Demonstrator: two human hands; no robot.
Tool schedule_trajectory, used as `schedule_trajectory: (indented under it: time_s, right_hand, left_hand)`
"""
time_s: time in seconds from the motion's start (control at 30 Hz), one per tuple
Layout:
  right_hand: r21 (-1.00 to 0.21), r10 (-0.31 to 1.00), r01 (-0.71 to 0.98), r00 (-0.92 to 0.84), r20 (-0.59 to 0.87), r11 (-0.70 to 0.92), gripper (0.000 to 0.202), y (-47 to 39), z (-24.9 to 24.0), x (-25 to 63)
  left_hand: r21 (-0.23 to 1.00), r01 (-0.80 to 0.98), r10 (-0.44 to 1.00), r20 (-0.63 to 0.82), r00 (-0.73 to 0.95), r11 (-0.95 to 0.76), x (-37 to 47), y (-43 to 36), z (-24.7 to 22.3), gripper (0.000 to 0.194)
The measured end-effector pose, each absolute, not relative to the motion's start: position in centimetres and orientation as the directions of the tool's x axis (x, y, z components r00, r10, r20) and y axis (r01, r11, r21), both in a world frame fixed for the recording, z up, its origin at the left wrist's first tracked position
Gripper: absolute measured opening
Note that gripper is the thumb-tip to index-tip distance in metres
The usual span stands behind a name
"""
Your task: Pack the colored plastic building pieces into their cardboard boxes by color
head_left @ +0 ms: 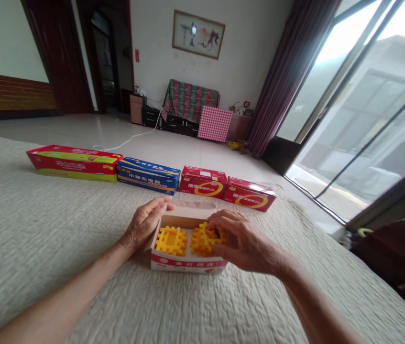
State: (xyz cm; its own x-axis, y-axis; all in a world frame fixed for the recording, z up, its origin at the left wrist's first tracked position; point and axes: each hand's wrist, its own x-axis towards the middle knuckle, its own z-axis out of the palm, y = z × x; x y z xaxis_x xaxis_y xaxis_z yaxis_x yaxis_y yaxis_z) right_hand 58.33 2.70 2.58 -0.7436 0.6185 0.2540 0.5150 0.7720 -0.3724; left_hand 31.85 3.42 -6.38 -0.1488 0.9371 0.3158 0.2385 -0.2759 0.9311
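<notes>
An open white and red cardboard box [188,263] lies on the quilted cover, its flap raised at the far side. Inside it, yellow notched plastic pieces [171,240] form a pile at the left, and another yellow piece [202,241] lies at the right. My left hand [148,222] rests against the box's left side and back corner, its fingers together on the cardboard. At the right end, my right hand [238,239] has its thumb and fingers closed round a yellow piece over the box.
Beyond the box stands a row: a red and green box [76,163], a blue box [148,175] and two red boxes [203,182], [249,193]. A quilted cover [123,301] lies beneath them. A dark red object [385,253] stands at the right.
</notes>
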Motion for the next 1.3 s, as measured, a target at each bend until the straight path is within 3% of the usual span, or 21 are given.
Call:
schedule_trajectory:
  time_s: [0.33,0.53,0.63,0.83,1.3]
  right_hand:
    - [-0.356,0.647,0.55,-0.71,0.278,0.756,0.038,3.0,1.7,58.2]
    - [-0.349,0.616,0.51,-0.694,0.374,0.786,0.019,2.6,2.3,57.9]
    - [-0.377,0.558,0.422,-0.717,0.418,0.825,0.02,1.5,2.7,57.2]
    - [-0.338,0.503,0.402,-0.811,0.298,0.851,0.033,-0.7,2.7,54.6]
    - [-0.311,0.479,0.408,-0.854,0.202,0.858,0.049,-0.5,1.4,53.6]
  left_hand:
    - [0.92,0.257,0.93,0.338,-0.142,-0.295,31.8,3.4,-6.4,0.044]
    - [0.923,0.256,0.932,0.331,-0.149,-0.287,31.8,3.4,-6.3,0.047]
    - [0.922,0.264,0.934,0.327,-0.141,-0.283,31.8,3.4,-6.4,0.047]
    - [0.919,0.245,0.928,0.348,-0.13,-0.31,31.8,3.5,-6.5,0.046]
    - [0.913,0.239,0.924,0.364,-0.119,-0.33,31.9,3.5,-6.3,0.044]
